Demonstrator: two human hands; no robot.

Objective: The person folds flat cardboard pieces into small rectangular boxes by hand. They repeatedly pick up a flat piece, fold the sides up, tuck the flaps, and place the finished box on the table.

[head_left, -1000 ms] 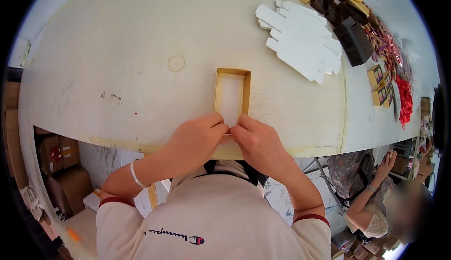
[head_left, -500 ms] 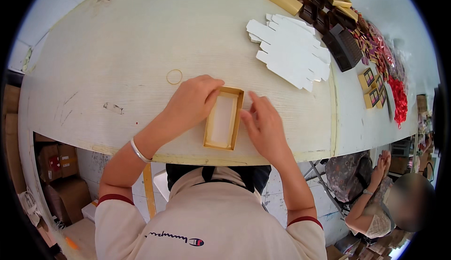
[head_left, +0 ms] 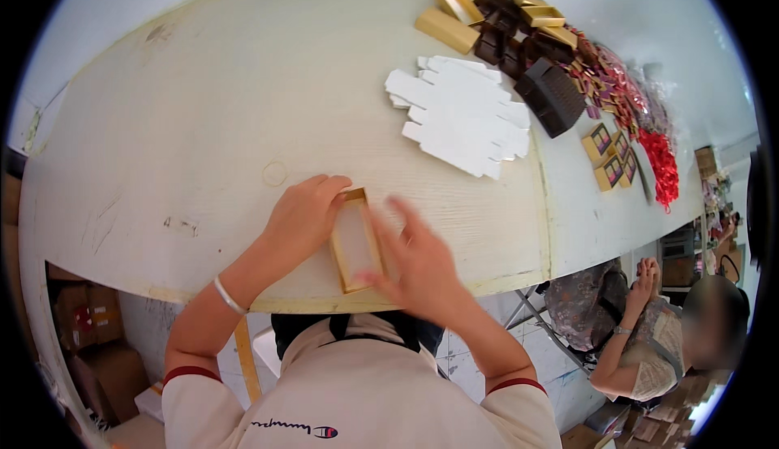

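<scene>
A narrow gold box (head_left: 358,282) with a whitish floor stands open side up near the table's front edge. Curled around its far left corner, my left hand (head_left: 304,215) grips the wall. My right hand (head_left: 420,264) is at the box's right side, slightly blurred by motion, with fingers apart. Its thumb reaches over the near end of the box. Beyond my left hand lies a thin yellow rubber band (head_left: 274,173). A stack of flat white card cut-outs (head_left: 462,116) lies farther off to the right.
At the far right are loose gold boxes (head_left: 448,30), dark brown trays (head_left: 552,96), small gold boxes with coloured tops (head_left: 610,157) and a red shredded pile (head_left: 659,169). A person (head_left: 641,335) sits at the right, hands together. Brown cartons (head_left: 109,368) stand under the table's left.
My right hand has moved nearer, its thumb now over the box's near end. The box looks slightly turned. The whole view has shifted, with the far things appearing more to the left.
</scene>
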